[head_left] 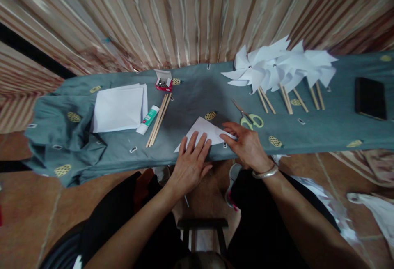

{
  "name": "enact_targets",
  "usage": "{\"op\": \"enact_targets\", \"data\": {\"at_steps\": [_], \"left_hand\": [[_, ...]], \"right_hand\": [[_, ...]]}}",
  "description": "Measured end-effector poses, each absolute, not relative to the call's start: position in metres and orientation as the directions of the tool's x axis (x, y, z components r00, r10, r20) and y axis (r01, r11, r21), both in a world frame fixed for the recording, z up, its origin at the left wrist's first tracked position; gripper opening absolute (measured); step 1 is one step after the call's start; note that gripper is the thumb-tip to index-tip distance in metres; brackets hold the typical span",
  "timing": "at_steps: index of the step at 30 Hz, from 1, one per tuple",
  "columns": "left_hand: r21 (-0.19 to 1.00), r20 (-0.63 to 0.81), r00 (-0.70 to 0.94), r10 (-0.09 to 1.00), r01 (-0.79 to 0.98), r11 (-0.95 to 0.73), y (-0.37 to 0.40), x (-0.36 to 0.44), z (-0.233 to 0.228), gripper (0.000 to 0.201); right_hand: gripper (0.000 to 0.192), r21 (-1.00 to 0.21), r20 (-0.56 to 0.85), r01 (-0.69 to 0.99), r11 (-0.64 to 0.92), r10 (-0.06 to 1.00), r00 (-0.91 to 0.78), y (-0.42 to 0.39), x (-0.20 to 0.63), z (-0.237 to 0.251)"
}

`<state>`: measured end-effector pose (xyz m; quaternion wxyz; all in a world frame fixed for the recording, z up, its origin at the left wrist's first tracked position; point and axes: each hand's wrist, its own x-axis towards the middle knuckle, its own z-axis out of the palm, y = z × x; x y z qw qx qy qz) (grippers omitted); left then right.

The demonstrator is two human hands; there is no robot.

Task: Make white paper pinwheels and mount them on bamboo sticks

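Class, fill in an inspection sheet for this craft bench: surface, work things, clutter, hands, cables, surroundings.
Surface: narrow bench under a grey-green cloth, rumpled at its left end.
Work things: folded white paper, triangular, flat at the near edge.
Clutter: paper stack, glue stick, loose sticks, open pin box, scissors, finished pinwheels, dark phone.
Hands: left hand flat on the paper; right hand pressing its right edge, bangle on wrist.
Cables: nothing seen.
Surroundings: striped curtain behind; tiled floor, stool below.
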<state>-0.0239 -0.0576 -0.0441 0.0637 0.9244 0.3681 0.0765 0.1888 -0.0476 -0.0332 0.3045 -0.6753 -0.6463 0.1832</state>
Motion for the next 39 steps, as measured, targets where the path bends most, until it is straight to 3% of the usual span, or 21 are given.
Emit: {"op": "enact_targets", "data": {"at_steps": [17, 28, 39], "left_hand": [[0.189, 0.094, 0.715, 0.693, 0.67, -0.718, -0.057, -0.024, -0.047, 0.069], [0.152, 0.099, 0.721, 0.685, 0.67, -0.727, -0.057, -0.024, -0.049, 0.069], [0.141, 0.075, 0.736, 0.673, 0.66, -0.738, -0.056, -0.027, -0.05, 0.07]], "right_hand": [[0.032, -0.584, 0.189, 0.809, 0.06, 0.98, 0.063, -0.046, 0.188, -0.037], [0.041, -0.364, 0.353, 0.896, 0.254, 0.928, -0.119, -0.054, 0.174, -0.036], [0.04, -0.294, 0.332, 0.915, 0.277, 0.927, -0.175, -0.063, 0.165, -0.044]]}}
